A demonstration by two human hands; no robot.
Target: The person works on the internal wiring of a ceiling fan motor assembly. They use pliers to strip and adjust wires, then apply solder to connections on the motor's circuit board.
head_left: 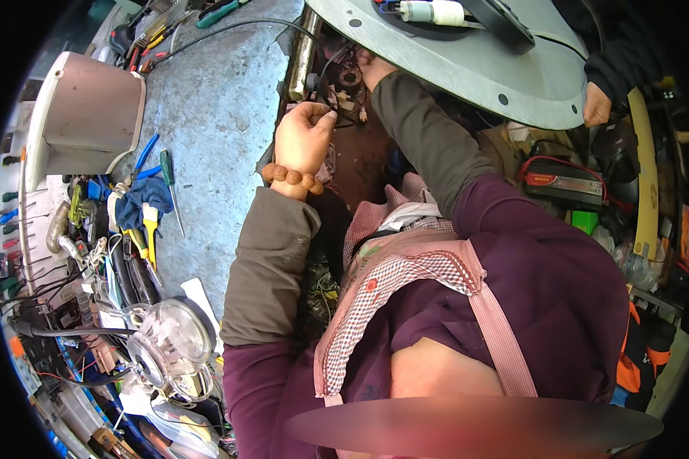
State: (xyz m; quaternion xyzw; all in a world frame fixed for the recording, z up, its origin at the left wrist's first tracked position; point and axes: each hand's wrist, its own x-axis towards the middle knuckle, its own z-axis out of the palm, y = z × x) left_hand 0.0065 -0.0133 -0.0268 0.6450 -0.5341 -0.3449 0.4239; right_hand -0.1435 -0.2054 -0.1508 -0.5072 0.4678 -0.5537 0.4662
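Screwdriver (pixel 168 170) on workbench (pixel 222 122), left of left hand (pixel 303 141); round panel (pixel 497 73) right.

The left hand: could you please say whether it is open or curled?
Curled: the left hand has its fingers bent, not outstretched.

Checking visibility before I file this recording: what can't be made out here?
- Head view: right hand: fingertips largely hidden at the rim of the grey round panel; their contact is unclear.
- Head view: left hand: fingers curled; anything pinched is too small to tell.
- Head view: the panel's far side, cut off by the top edge.
- Head view: small loose parts: too small and shadowed.
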